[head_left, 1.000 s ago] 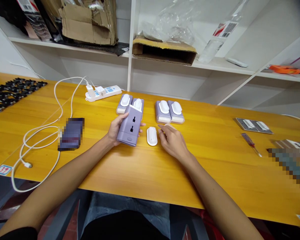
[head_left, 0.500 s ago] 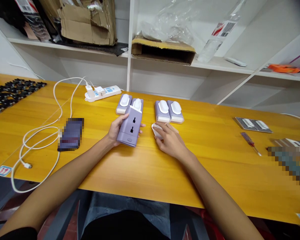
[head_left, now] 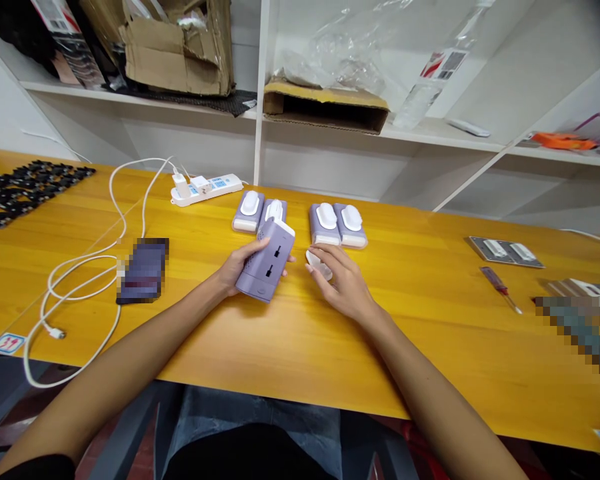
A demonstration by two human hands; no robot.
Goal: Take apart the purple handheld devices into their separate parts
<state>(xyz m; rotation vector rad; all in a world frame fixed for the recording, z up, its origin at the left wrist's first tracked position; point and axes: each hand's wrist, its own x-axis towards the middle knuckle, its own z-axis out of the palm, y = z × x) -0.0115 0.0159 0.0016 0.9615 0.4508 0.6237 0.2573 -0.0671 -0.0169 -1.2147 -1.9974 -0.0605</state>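
My left hand (head_left: pixel 240 267) is wrapped round a purple socket adapter (head_left: pixel 266 263), tilted, its face with two black slots turned up toward me. My right hand (head_left: pixel 343 277) pinches a small white oval cover (head_left: pixel 320 265) between thumb and fingers, just above the table. Part of that cover is hidden by the fingers. Behind my hands lie more purple adapters with white oval pieces on top: one pair at the left (head_left: pixel 249 212), its second one partly hidden by the held adapter, and another pair at the right (head_left: pixel 326 225).
A white power strip (head_left: pixel 207 189) with plugs stands at the back. White cable (head_left: pixel 50 287) loops round a blurred phone (head_left: pixel 144 270) on the left. Black small parts (head_left: pixel 25 190) lie far left. Rightward are a screwdriver (head_left: pixel 500 290) and a grey plate with white pieces (head_left: pixel 505 252).
My left hand has tilted the adapter, its top end leaning right. My right hand has turned, and the white cover in its fingers now shows more from the side nearer me.
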